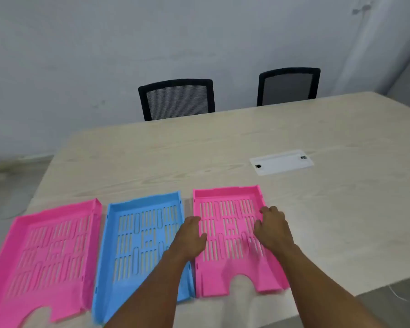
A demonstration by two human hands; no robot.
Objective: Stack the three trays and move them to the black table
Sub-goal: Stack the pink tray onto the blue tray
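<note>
From the head view, three slotted trays lie side by side, unstacked, on the pale wooden table: left pink tray, blue tray, right pink tray. The left hand and right hand sit at the right pink tray's two side walls, each grip partly curled, whether clamped I cannot tell. The first stacking step looks in hand; next, lift it level onto the blue tray, the black table being out of sight.

**Pale room, wood table, two chairs**

A light wood table is filling the centre and right of the frame, with a white cable hatch sitting right of centre. Two black mesh chairs are standing at its far edge. A plain whitish wall is spanning the top; grey floor is showing at left.
</note>
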